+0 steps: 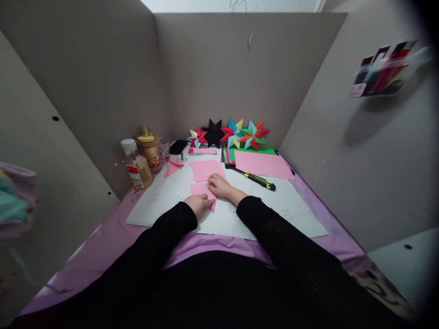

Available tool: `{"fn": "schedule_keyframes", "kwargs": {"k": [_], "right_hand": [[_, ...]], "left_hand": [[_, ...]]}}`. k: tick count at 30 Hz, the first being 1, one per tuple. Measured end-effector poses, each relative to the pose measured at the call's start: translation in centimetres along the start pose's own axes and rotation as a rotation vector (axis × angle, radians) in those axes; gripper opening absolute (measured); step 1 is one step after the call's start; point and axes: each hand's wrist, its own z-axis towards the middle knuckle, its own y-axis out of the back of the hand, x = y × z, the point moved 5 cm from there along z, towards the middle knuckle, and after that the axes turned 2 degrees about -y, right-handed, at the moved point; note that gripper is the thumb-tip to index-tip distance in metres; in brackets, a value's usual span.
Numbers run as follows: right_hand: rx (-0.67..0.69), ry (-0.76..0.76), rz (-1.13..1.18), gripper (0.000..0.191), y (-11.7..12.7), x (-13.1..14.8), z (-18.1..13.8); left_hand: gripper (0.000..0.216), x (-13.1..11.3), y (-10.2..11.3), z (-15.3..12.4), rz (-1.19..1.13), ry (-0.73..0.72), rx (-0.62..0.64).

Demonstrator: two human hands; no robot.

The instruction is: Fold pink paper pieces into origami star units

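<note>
While my left hand [200, 203] lies flat on the near edge of the pink square [202, 190], fingers together and pressing down, my right hand [220, 185] rests on its far right corner, fingers curled close; whether they pinch the paper or only hold it down I cannot tell.

Item: pink square, on the white mat [164, 201], directly in front of me, between both hands. It looks partly folded, a flap showing at its right edge under my left fingertips.

Item: second pink sheet [206, 169], just beyond the first, flat and, by my judgement, unfolded.

Item: large pink sheet [262, 164], further right, flat, lying over a stack of coloured paper [252, 151].

Item: cutter [259, 180], black and yellow, near the large sheet's front edge, apart from both hands.

Item: folded pink piece [173, 167], left of the second sheet, seemingly one finished unit.

Item: glue bottle [137, 170] and jar [148, 151], far left of the mat.

Item: paper stars [233, 133], several, leaning against the back wall, apparently complete.

Item: purple cover [113, 237], under the mat.

Progress, as I judge it: several stars done, one pink unit folded, this square at an early crease, other pink sheets untouched.
</note>
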Motion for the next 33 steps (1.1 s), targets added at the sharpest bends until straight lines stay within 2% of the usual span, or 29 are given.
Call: {"fn": "schedule_keyframes", "kwargs": {"k": [25,28,31,33], "right_hand": [[0.008,-0.039,0.028,0.007,0.1,0.1,0.2],[-0.083,-0.019,0.096,0.005,1.2,0.5,-0.3],[-0.211,0.001,0.177,0.014,3.2,1.5,-2.3],[-0.179,0.069,0.217,0.02,4.0,2.7,-4.2]], "left_hand": [[0.034,0.3,-0.1,-0.3,0.053,0.032,-0.06],[0.034,0.2,0.0,-0.3,0.059,0.033,-0.05],[0.036,0.2,0.2,-0.4,0.044,0.045,-0.057],[0.037,0.2,0.4,-0.5,0.039,0.05,-0.066]]}}
